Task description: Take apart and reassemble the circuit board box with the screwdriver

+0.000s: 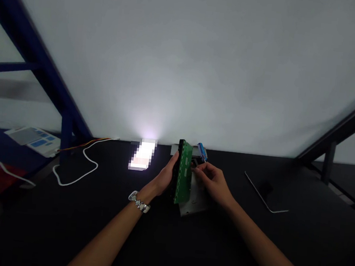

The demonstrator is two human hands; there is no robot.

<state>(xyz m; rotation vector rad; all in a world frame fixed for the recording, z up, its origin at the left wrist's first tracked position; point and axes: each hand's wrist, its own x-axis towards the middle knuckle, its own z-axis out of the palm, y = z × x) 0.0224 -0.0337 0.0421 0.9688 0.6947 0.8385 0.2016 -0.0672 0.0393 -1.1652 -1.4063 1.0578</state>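
My left hand (164,178), with a watch at the wrist, is closed on a green circuit board (185,176) with a black edge. The board stands on edge, its green face turned right. Beside that face, the fingers of my right hand (212,179) are pinched together. Something dark and small shows at their tips, too unclear to name. Just beyond them is a blue cylindrical thing (202,151), tilted. Under the board and right hand lies a grey metal plate (192,208), partly hidden by both.
A bright, pixelated panel (143,155) glows at the wall. On the left run a white cable (96,166) and a printed sheet (41,140). A bent metal rod (259,195) lies right on the black table (159,249). Blue frame bars (42,55) slope at the left.
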